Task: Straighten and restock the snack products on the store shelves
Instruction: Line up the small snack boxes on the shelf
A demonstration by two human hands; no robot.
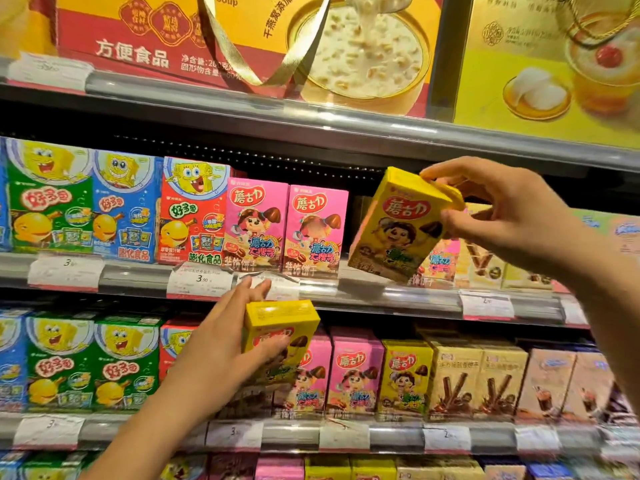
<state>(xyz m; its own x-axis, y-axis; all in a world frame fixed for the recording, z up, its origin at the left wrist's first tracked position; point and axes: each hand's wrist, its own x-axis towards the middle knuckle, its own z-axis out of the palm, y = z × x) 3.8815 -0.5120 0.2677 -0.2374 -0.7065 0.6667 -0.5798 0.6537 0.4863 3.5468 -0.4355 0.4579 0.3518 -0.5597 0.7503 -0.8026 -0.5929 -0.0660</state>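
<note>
My right hand [512, 216] pinches the top of a yellow snack box [394, 230], which is tilted over the gap on the middle shelf [374, 292], right of two pink boxes [285, 223]. Lower down, my left hand [221, 344] grips a second yellow snack box [277, 327] in front of the lower shelf's pink boxes [353, 372]. Another yellow box [405, 375] stands upright in the lower row.
Green, blue and red cartoon snack boxes [114, 206] fill the left of both shelves. Beige and brown biscuit-stick boxes [485, 379] stand to the right. Large gift boxes [242, 39] sit on the top shelf. Price tags [199, 280] line the shelf rails.
</note>
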